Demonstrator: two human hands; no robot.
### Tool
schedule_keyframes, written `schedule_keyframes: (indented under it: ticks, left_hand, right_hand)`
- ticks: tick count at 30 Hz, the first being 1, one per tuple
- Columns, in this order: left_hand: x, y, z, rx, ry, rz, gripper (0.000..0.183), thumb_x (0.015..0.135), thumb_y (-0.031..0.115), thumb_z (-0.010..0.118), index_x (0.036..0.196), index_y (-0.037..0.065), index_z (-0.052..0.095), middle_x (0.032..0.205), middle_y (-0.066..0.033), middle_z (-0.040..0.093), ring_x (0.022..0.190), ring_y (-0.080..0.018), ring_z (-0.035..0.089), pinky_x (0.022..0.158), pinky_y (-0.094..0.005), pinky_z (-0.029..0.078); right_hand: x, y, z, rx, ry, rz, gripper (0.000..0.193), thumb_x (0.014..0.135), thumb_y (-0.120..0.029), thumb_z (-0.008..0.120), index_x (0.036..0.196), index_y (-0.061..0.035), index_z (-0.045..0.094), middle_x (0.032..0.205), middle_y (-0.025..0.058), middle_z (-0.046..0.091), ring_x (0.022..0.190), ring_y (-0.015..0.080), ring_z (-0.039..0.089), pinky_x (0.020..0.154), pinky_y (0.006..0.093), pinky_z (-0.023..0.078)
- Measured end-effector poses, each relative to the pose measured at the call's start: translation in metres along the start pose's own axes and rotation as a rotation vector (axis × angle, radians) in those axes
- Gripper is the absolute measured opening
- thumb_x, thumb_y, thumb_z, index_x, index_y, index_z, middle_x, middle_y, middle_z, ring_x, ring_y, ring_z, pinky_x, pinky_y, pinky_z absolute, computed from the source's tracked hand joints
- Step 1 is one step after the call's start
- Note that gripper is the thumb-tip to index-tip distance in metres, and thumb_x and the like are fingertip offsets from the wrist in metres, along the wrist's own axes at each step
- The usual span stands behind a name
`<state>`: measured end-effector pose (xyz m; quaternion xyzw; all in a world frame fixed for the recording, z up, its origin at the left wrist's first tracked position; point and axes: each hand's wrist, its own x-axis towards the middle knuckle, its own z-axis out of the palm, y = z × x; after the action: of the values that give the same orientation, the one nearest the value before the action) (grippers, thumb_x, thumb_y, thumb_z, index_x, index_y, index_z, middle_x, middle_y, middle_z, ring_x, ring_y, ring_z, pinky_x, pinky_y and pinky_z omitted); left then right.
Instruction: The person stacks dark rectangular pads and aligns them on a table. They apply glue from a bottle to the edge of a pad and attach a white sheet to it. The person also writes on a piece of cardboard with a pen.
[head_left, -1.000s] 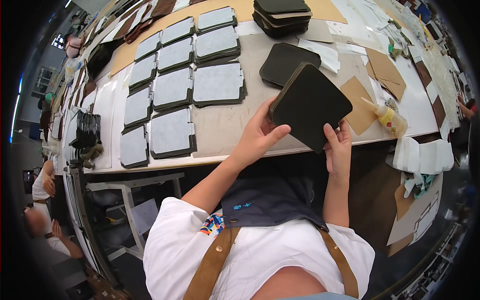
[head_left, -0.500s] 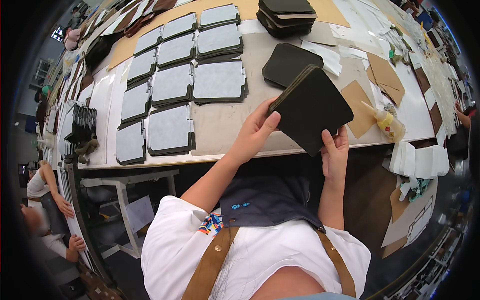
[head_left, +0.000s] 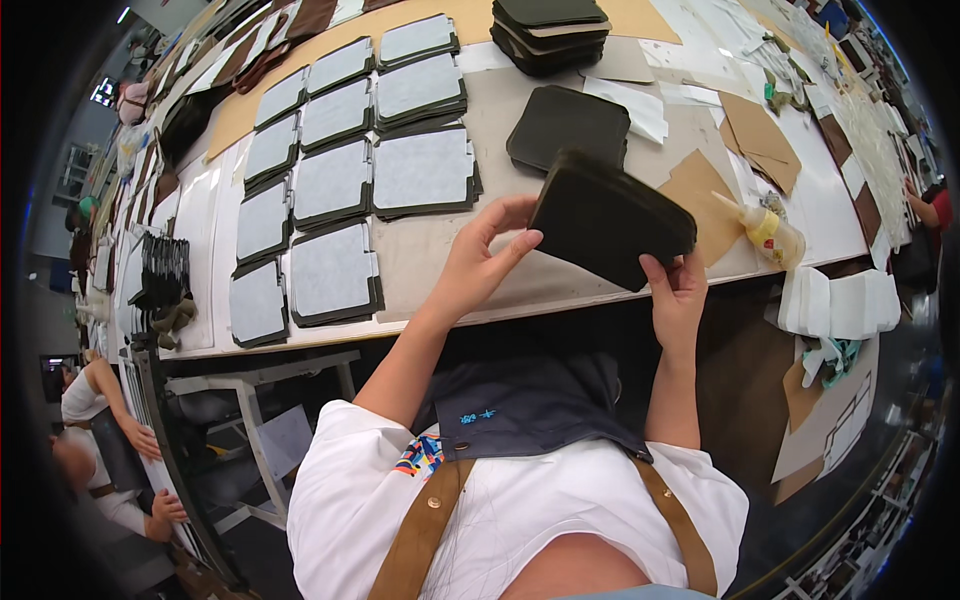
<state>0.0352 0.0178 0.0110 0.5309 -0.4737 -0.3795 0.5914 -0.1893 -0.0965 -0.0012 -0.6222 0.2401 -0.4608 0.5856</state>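
A stack of dark, round-cornered leather panels (head_left: pixel 612 222) is held tilted above the table's near edge, in both hands. My left hand (head_left: pixel 490 245) grips its left side, thumb on the face and fingers behind. My right hand (head_left: pixel 678 285) pinches its lower right corner, thumb in front. Just beyond lies another low stack of dark panels (head_left: pixel 568 128), flat on the table. On the left stand rows of dark piles topped with pale grey sheets (head_left: pixel 422 170). How many panels I hold cannot be made out.
A taller dark stack (head_left: pixel 550 35) stands at the back. To the right are brown card pieces (head_left: pixel 760 140), a glue bottle (head_left: pixel 775 238) with a pointed nozzle, and white folded material (head_left: pixel 838 302) by the table edge. Another person's hand (head_left: pixel 142 440) shows at lower left.
The held stack has tipped so its face looks flatter and wider, and it sits slightly farther left in view. Both hands keep their hold. The whole view has shifted slightly.
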Motion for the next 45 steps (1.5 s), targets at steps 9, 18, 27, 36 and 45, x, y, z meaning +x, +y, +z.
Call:
schedule_keyframes:
  ticks: [9,18,27,36,45]
  left_hand:
    - [0.001,-0.013,0.035,0.164,0.256,0.193,0.040,0.097,0.010,0.058,0.132,0.000,0.041,0.114,-0.0138,0.061,0.108,-0.0237,0.058,0.095,-0.0337,0.043]
    - [0.004,-0.005,0.013,-0.175,0.119,0.007,0.030,0.087,0.006,0.072,0.114,0.001,0.060,0.110,-0.0056,0.066,0.104,-0.0134,0.060,0.095,-0.0293,0.045]
    - [0.015,0.005,0.022,0.264,0.223,0.180,0.044,0.086,0.002,0.071,0.126,0.003,0.053,0.121,-0.0046,0.058,0.110,-0.0150,0.056,0.100,-0.0311,0.043]
    - [0.016,-0.014,0.027,-0.032,0.173,0.036,0.033,0.088,0.005,0.071,0.116,0.003,0.055,0.103,-0.0027,0.064,0.095,-0.0100,0.059,0.084,-0.0253,0.047]
    - [0.004,-0.018,0.032,-0.104,0.220,0.088,0.033,0.090,0.006,0.069,0.119,0.002,0.054,0.110,-0.0050,0.062,0.104,-0.0125,0.057,0.090,-0.0265,0.045]
  right_hand:
    - [0.003,0.000,0.007,-0.191,-0.128,0.011,0.032,0.088,0.007,0.063,0.118,0.0009,0.054,0.106,0.0071,0.065,0.099,0.0110,0.060,0.087,0.0250,0.047]
    - [0.026,-0.046,-0.007,-0.397,-0.173,-0.156,0.033,0.082,0.012,0.063,0.113,0.0011,0.061,0.099,0.0095,0.070,0.089,0.0130,0.066,0.080,0.0268,0.051]
    - [0.056,-0.110,0.022,-0.977,-0.532,-0.363,0.044,0.077,0.010,0.066,0.118,-0.0042,0.061,0.097,0.0119,0.066,0.087,0.0209,0.066,0.080,0.0317,0.053]
    - [0.040,-0.021,0.015,-0.061,-0.161,-0.049,0.081,0.077,-0.005,0.080,0.145,-0.0053,0.035,0.112,0.0089,0.063,0.105,0.0196,0.061,0.095,0.0319,0.046]
    - [0.003,0.003,0.037,-0.181,-0.086,0.025,0.036,0.092,-0.006,0.066,0.121,0.0021,0.047,0.110,0.0142,0.064,0.103,0.0190,0.061,0.092,0.0308,0.046]
